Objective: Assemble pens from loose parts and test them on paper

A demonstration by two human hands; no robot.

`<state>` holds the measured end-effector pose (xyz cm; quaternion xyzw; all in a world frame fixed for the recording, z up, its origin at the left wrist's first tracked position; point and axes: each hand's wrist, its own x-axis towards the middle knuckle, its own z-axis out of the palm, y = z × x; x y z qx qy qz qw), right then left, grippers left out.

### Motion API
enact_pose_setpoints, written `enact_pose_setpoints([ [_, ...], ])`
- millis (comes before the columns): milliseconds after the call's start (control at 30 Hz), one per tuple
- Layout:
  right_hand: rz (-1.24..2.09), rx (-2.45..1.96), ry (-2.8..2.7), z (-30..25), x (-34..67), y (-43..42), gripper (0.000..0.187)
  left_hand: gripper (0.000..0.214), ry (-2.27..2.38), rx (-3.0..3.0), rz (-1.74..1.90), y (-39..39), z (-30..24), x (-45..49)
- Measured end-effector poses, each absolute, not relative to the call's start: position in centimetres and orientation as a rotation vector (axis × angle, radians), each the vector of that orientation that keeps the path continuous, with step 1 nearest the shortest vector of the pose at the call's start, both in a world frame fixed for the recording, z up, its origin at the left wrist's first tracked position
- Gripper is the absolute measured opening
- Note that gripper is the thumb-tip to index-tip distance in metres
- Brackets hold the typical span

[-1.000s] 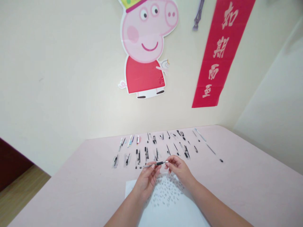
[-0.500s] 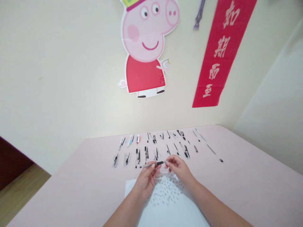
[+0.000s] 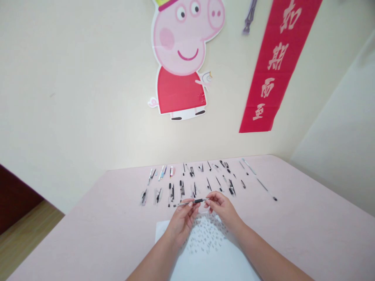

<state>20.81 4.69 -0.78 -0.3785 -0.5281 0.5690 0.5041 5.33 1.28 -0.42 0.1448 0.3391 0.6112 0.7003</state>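
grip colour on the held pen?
The grip is black, best seen in the head view.

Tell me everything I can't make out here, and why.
All in the head view:
Pen: barrel partly hidden by the left hand; its end at the right hand is too small to make out.
Dark specks on the white sheet: too small to identify.
White sheet: near end cut off by the bottom edge.
Red banner, pig cutout: tops cut off by the upper edge.

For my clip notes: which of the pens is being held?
The pen with the black grip, held in the left hand with one end at the right hand. The other pens and parts lie on the pink table.
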Motion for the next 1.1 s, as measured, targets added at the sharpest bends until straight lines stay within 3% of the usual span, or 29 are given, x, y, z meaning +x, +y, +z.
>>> enact_pose_setpoints([
  [1100,1.13,-1.026,-1.627,-1.45,21.54,4.82,0.031,0.012,0.771,0.435,1.311,1.29,-0.86,5.41],
])
